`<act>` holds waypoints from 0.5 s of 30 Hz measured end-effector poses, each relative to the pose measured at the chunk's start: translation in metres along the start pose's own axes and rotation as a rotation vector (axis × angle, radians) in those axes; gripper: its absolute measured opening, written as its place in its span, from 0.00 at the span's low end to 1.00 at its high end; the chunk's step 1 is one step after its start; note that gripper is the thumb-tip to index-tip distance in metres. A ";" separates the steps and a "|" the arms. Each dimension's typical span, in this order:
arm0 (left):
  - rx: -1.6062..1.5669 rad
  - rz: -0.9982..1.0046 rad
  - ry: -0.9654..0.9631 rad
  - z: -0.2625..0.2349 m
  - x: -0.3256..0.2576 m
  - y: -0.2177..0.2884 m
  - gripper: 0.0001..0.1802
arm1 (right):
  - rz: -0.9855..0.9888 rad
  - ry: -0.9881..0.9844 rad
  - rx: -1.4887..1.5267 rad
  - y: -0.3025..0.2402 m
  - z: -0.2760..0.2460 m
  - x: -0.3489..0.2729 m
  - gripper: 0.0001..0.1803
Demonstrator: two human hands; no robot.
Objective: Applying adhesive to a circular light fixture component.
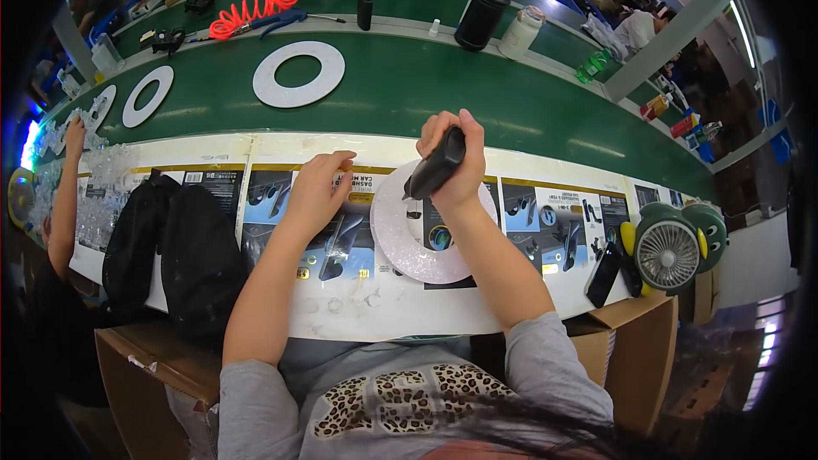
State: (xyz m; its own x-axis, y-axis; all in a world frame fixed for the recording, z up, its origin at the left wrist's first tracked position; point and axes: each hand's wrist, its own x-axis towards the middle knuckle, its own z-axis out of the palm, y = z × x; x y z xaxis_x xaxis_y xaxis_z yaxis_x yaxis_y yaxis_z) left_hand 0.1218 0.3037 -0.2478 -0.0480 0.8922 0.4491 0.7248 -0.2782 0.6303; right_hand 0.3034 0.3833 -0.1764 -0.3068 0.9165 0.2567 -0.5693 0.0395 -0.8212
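Black tool (441, 162) is prob. posing the main risk: w/ the R hand (465, 184) holding it tilted, a loose squeeze could be letting it twist, & its narrow tip could be skidding off & marking the white ring (394, 247). The ring is poss. risking a slide too, b/c no L fingers are visibly pinning it to the printed sheets (521, 204); any sideways push could be shifting it. The R wrist is also blocking part of the view, so a misplaced tip could be going unnoticed.

Re: position, the tool is sitting inside the R grip, fingers wrapping round its body & the tip poking out down-left. The ring is lying flat below that grip, its upper right going hidden behind hand & forearm, its L side & lower edge showing. Tip is hanging over the ring's upper-left part; can't tell if it's touching. L hand (317, 189) is hovering or resting just beside the ring's L edge, fingers loosely bent & holding nothing visible. Two more rings, a near one (267, 89) & a far-L one (130, 111), are lying apart on the green counter (511, 106).
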 end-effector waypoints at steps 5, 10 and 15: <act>0.008 -0.035 -0.036 -0.003 -0.001 -0.001 0.16 | 0.017 -0.028 -0.005 0.008 0.017 0.004 0.27; -0.037 -0.064 -0.033 -0.005 0.000 -0.001 0.16 | 0.041 -0.037 -0.022 0.021 0.020 0.005 0.27; -0.039 -0.059 -0.017 -0.006 -0.001 0.000 0.16 | 0.039 -0.059 -0.065 0.029 0.022 0.007 0.27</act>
State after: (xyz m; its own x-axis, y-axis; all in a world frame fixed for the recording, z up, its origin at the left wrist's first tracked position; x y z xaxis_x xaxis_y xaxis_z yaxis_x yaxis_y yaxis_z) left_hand 0.1176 0.3012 -0.2444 -0.0781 0.9131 0.4001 0.6938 -0.2384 0.6796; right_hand 0.2685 0.3822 -0.1872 -0.3734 0.8929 0.2518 -0.5058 0.0316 -0.8621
